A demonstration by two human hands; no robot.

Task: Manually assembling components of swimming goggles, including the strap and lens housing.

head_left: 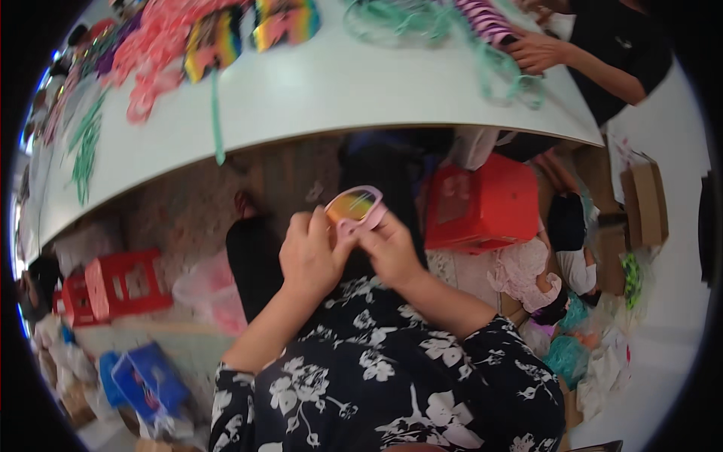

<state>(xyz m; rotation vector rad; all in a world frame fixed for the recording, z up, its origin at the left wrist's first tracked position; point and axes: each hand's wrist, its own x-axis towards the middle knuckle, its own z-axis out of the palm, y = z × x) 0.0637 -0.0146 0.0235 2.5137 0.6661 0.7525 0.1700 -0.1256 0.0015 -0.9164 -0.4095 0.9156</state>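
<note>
Above my lap I hold goggles (354,205) with a pink frame and an orange-yellow mirrored lens. My left hand (309,255) is closed at their left side, its fingers bent and partly hidden behind its back. My right hand (392,250) grips the lower right of the frame, thumb toward the nose part. Both hands are close together, just short of the table's near edge.
The white table (301,90) curves across ahead, with rainbow-lensed goggles (213,44), pink straps (162,45) and green straps (86,147) on it. A co-worker's hand (538,51) touches a striped bundle (483,21). Red stools (482,203) stand below; people sit low at right.
</note>
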